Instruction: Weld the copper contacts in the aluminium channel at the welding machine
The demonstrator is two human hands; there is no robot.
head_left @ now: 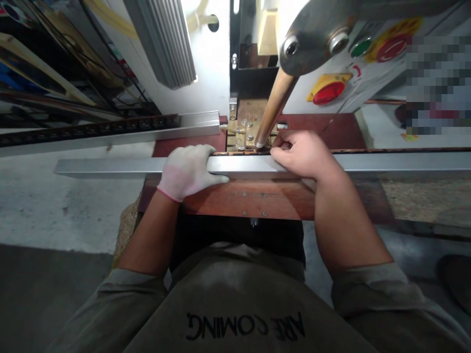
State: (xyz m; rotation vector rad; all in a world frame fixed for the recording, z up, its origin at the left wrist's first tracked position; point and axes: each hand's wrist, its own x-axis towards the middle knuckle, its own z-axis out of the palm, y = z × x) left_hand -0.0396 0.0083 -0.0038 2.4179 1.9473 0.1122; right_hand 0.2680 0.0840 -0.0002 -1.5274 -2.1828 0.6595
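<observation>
A long silver metal bar (250, 164) lies crosswise in front of me, with a copper-coloured strip along its far edge. My left hand (189, 169), in a white glove, grips the bar with the thumb on the near side and fingers over the top. My right hand (307, 154) is bare and rests over the bar, its thumb and fingers pinched together at the far edge. Whatever is in the pinch is too small or hidden to name. Just left of those fingertips, a slanted copper-coloured rod (275, 108) comes down with its tip at the strip.
Behind the bar sits a brass block (250, 122) with screws. A reddish-brown board (250, 198) supports the bar. A second metal channel (198, 123) with a dark slotted strip lies at the left. Red (329, 92) and green (361, 47) controls are on the machine at right.
</observation>
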